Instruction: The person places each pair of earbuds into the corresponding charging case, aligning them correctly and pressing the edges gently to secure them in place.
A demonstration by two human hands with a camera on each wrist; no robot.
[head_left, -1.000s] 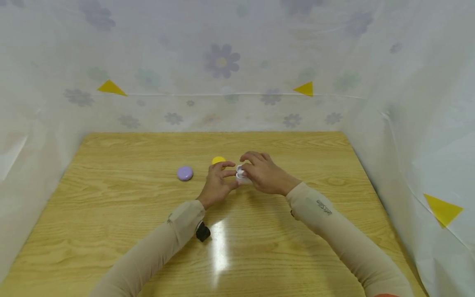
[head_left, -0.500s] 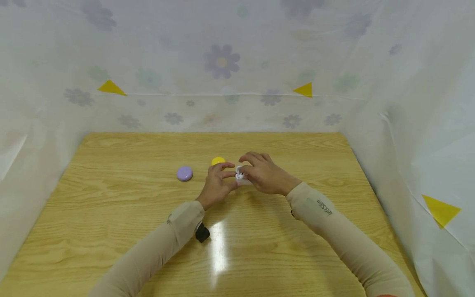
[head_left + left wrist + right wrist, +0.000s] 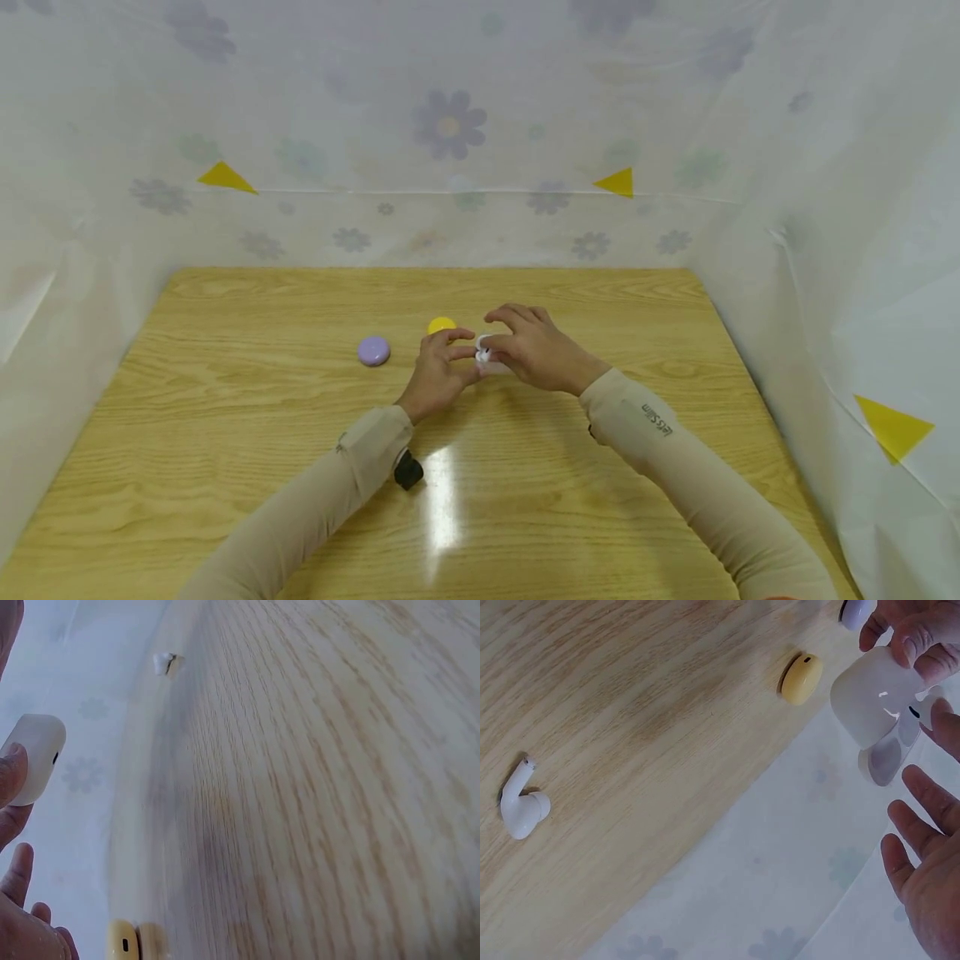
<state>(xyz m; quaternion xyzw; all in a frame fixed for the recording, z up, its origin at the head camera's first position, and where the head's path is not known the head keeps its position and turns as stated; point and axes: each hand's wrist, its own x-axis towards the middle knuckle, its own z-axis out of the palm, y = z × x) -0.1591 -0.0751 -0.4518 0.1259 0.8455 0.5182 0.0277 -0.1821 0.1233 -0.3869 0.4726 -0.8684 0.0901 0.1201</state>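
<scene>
My left hand (image 3: pixel 438 375) grips a white earbud case (image 3: pixel 870 694) between thumb and fingers, above the table. The case's lid (image 3: pixel 887 756) is flipped up. At the case's mouth, my right hand (image 3: pixel 542 354) pinches a white earbud (image 3: pixel 928 709) with a dark spot on it; its other fingers are spread. In the right wrist view, a second white earbud (image 3: pixel 523 806) lies on the wooden table; the head view does not show it, with the right hand in front.
A yellow rounded case (image 3: pixel 441 325) lies on the table behind the left hand. Left of it sits a purple rounded case (image 3: pixel 373 351). Flower-patterned sheeting (image 3: pixel 450 225) encloses the wooden table (image 3: pixel 262 433) at the back and sides.
Both hands stay nearly in place. The earbud has turned slightly in the right fingers, and its dark spot now shows at the case's mouth.
</scene>
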